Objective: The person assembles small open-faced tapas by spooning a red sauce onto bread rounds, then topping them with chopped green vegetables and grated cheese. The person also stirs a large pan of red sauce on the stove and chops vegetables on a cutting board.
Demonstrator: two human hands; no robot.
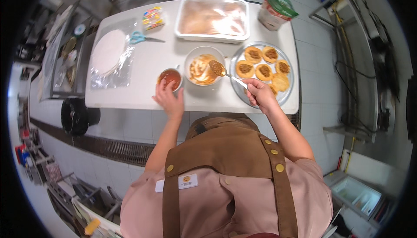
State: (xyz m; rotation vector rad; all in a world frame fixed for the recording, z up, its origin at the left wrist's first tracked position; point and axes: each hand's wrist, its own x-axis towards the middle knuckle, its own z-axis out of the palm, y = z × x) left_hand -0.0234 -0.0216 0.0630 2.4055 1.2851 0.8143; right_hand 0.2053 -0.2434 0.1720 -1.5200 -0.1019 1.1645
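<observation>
My right hand (259, 95) grips the handle of a metal spoon (235, 78). Its bowl carries a heap of brown, lumpy filling (216, 68) above the right side of a white bowl (187, 69). Orange-brown sauce is smeared over the inside of that bowl. To its left stands a small cup of red sauce (170, 77). My left hand (170, 101) is around the cup's near side, fingers on the left and thumb on the right. Beside the bowl, a round metal tray (237, 58) holds several round pastries (263, 72), most topped with brown filling.
At the back of the white table (143, 95) sits a large lidded plastic container (213, 36). A green-topped pouch (276, 11) stands to its right. Leftward are blue scissors (138, 37), a colourful packet (153, 18) and round white sheets (108, 52) on clear plastic.
</observation>
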